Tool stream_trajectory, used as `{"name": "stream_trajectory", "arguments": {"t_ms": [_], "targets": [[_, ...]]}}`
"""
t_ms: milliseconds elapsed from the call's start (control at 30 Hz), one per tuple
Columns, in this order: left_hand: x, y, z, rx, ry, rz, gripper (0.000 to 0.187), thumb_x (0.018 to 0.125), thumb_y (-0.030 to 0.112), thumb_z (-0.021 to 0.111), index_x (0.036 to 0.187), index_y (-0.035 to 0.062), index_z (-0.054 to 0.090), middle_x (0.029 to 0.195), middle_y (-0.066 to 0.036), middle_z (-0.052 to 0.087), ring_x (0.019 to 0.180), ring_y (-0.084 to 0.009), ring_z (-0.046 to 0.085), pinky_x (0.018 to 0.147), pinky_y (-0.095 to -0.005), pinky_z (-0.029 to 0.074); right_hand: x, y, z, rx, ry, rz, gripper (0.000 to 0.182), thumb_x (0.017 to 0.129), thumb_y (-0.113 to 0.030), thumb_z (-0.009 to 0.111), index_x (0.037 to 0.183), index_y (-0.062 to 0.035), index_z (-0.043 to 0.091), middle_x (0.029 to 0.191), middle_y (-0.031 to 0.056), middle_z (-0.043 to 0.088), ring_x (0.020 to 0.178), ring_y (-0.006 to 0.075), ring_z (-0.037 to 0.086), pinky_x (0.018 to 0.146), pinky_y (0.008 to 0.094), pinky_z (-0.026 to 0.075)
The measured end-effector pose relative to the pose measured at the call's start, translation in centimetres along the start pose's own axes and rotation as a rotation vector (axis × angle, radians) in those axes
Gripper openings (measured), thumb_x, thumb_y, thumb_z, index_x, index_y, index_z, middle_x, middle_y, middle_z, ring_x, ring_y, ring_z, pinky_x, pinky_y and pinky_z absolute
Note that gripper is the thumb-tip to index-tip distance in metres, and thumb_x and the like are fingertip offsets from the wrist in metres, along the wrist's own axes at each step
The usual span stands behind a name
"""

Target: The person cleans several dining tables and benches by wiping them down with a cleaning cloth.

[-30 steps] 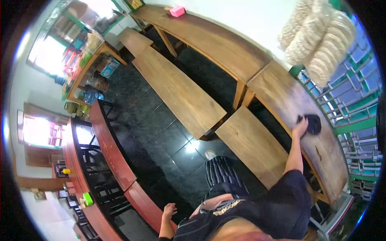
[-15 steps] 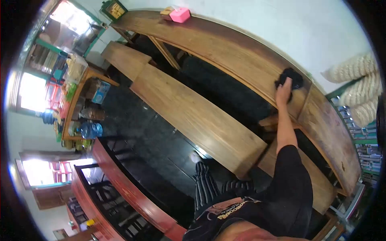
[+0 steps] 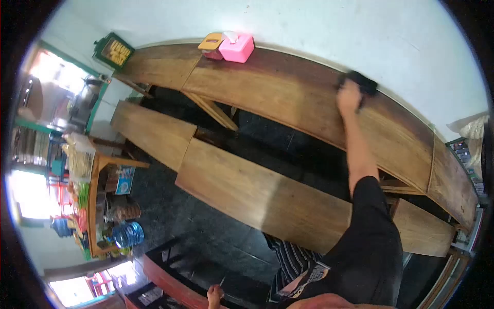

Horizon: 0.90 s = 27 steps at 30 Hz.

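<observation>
My right hand [image 3: 350,97] is closed on a black cloth [image 3: 363,83], pressed against the top of the long wooden table [image 3: 272,87] close to the wall. The right arm stretches out across the wooden bench to get there. Low in the view, my left hand [image 3: 215,295] is partly seen beside the red table edge, its fingers curled. A thin pale sliver shows just above those fingers, and I cannot make out whether it is held.
A pink tissue box [image 3: 237,49] and a tan-lidded container [image 3: 211,45] stand on the long table. Beyond them is a green sign box [image 3: 114,50]. A wooden bench [image 3: 257,190] runs alongside. A blue water bottle [image 3: 128,235] sits by the shelf at left.
My right hand has moved with the black cloth leftward along the table, closer to the wall. My view has turned, and my left hand has come into sight at the bottom.
</observation>
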<state>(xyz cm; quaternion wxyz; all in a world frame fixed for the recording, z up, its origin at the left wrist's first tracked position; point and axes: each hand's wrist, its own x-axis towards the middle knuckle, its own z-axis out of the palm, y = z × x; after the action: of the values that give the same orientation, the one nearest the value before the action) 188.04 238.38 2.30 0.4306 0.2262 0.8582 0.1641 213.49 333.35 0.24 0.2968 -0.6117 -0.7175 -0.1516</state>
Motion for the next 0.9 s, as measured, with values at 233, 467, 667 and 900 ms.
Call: {"name": "stream_trajectory", "arguments": {"t_ms": [233, 467, 667, 900], "targets": [[34.1, 25.5, 0.8, 0.239, 0.154, 0.538, 0.026, 0.085, 0.015, 0.057, 0.106, -0.0003, 0.06, 0.105, -0.023, 0.06, 0.102, -0.0427, 0.054, 0.087, -0.0476, 0.043, 6.6, -24.8, 5.7, 0.588, -0.166, -0.059, 0.024, 0.077, -0.008, 0.049, 0.094, -0.0016, 0.065, 0.095, 0.02, 0.063, 0.091, 0.0372, 0.059, 0.08, 0.0468, 0.047], [50.0, 43.9, 8.1, 1.168, -0.334, 0.579, 0.057, 0.092, 0.047, 0.036, 0.136, 0.0107, 0.044, 0.145, -0.012, 0.037, 0.135, -0.0318, 0.031, 0.106, -0.0636, 0.02, -1.6, -20.8, -1.2, 0.76, -0.422, -0.442, 0.044, 0.074, -0.003, 0.057, 0.118, -0.0089, 0.062, 0.121, 0.0135, 0.06, 0.114, 0.0315, 0.054, 0.098, 0.045, 0.04], [52.8, 43.2, 9.6, 1.36, -0.556, 0.647, 0.058, 0.095, 0.05, 0.03, 0.129, 0.0103, 0.053, 0.137, -0.014, 0.047, 0.125, -0.0316, 0.044, 0.108, -0.0468, 0.03, -9.4, 12.6, -16.2, 0.086, -0.131, 0.444, 0.044, 0.078, 0.002, 0.048, 0.119, -0.0048, 0.06, 0.119, 0.018, 0.06, 0.112, 0.0337, 0.055, 0.098, 0.0404, 0.042], [51.5, 46.4, 8.7, 1.199, -0.52, 0.657, 0.055, 0.096, 0.049, 0.033, 0.123, 0.0068, 0.057, 0.131, -0.014, 0.051, 0.118, -0.0279, 0.052, 0.099, -0.0394, 0.043, -8.8, -3.9, -11.8, 0.004, -0.097, 0.193, 0.03, 0.08, -0.005, 0.048, 0.107, -0.0038, 0.061, 0.11, 0.0166, 0.061, 0.104, 0.0309, 0.057, 0.09, 0.039, 0.045]]}}
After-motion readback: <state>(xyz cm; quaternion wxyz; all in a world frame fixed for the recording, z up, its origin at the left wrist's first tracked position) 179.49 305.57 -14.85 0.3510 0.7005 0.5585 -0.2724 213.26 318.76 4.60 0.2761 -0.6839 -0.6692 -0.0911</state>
